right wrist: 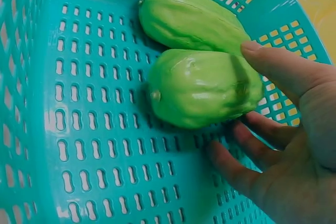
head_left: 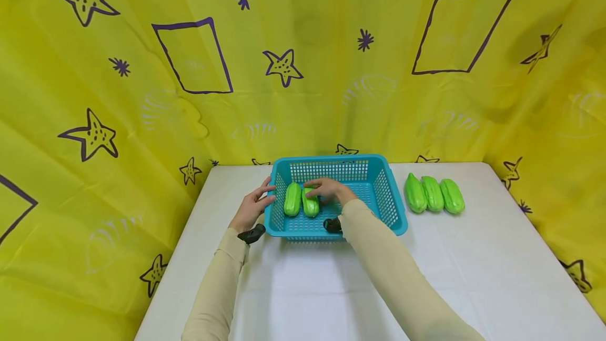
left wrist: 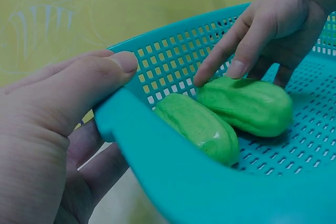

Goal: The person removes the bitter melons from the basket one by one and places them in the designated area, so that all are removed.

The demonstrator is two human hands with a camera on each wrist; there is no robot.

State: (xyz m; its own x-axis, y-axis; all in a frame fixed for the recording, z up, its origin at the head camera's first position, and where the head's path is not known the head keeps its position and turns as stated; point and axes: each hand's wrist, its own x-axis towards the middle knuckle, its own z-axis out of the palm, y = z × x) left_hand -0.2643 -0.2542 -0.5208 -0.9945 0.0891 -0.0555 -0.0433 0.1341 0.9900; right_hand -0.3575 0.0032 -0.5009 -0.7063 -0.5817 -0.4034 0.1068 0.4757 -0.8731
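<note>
At basket's left rim [head_left: 268, 220]: left hand [head_left: 252, 209] gripping, nice brace
Right gourd inside [head_left: 311, 208]: right hand [head_left: 328, 190] touching, can't tell grip; ease off gently

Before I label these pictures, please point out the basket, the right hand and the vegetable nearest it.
Basket [left wrist: 226, 195]: left wrist view, rim.
Right hand [right wrist: 308, 153]: right wrist view, palm.
Nearest vegetable [right wrist: 197, 90]: right wrist view, side facing the camera.

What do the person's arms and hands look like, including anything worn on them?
The left sleeve and right sleeve are long, beige and plain. The left hand and right hand are ungloved, with no rings visible. A black device shows near each sleeve's end.
</note>
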